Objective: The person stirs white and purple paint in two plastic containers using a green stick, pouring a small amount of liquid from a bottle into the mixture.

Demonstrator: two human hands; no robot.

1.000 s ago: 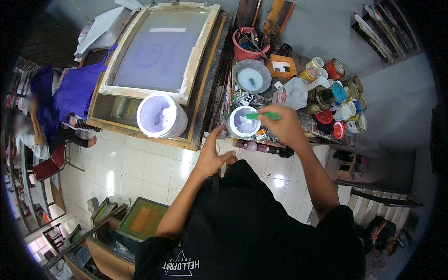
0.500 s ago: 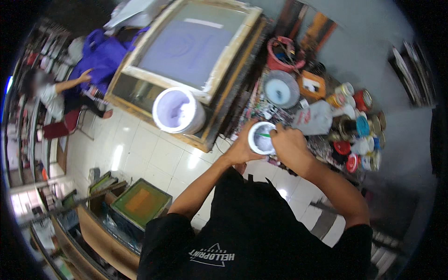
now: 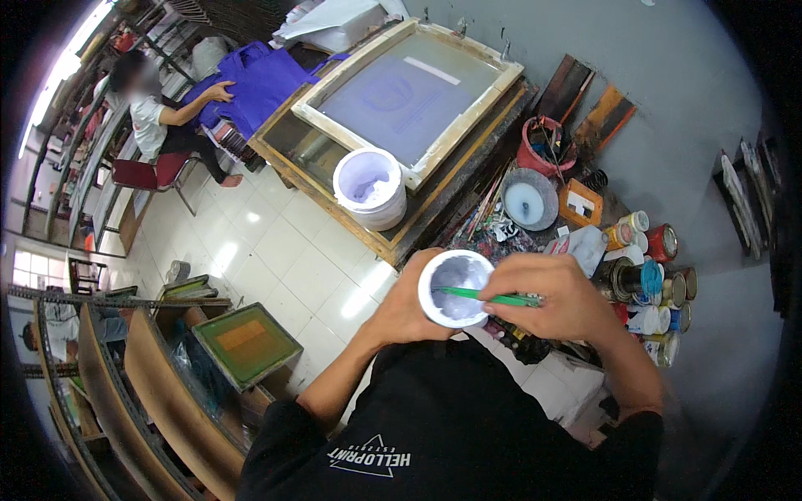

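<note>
My left hand (image 3: pixel 399 307) is wrapped round the side of a small white tub (image 3: pixel 428 280), held up in front of my chest. Pale lavender paste coats the inside of the tub. A slim green stick (image 3: pixel 508 299) is pinched in the fingers of my right hand (image 3: pixel 555 294), over the tub's right rim. The stick lies nearly level, its far tip inside the tub's mouth; whether the tip touches the paste I cannot tell. Ahead of my left hand, a larger white bucket (image 3: pixel 386 219) with the same kind of paste stands on the table.
A wood-framed printing screen (image 3: pixel 355 149) lies on the table behind the bucket. To the right are a grey basin (image 3: pixel 545 209), a red bucket (image 3: pixel 535 159) and several paint cans (image 3: pixel 662 244). At far left a seated person (image 3: pixel 152 117) touches purple fabric (image 3: pixel 263 88). Wooden racks (image 3: pixel 180 401) stand lower left.
The view has shifted, and the tub now appears lower and nearer my body. More of the green stick shows, lying flatter across the rim. Both hands keep their hold.
</note>
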